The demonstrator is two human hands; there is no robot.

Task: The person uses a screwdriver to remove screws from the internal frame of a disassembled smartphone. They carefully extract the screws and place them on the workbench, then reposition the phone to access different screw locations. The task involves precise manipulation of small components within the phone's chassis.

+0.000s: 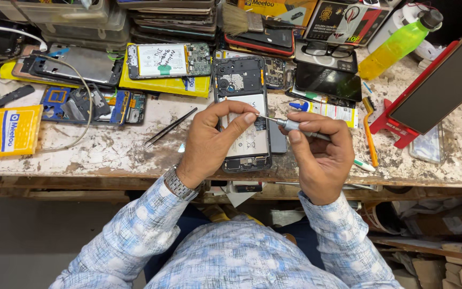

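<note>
An opened phone (244,115) with its back cover off lies on the worn workbench (108,150) near the front edge. The left hand (212,142) curls over it, fingertips pinching at the battery's top (contact unclear). The right hand (322,155) closes around a small screwdriver (290,124), tip pointing to nine o'clock. Black tweezers (169,127) lie at nine o'clock.

bottle (399,44) at 1 o'clock was yellow-green | box (6,131) at 9 was yellow | stand (397,123) at 3 was red | sleeves (135,230) at 6 were blue-white mottled | tweezers (169,127) were black
</note>
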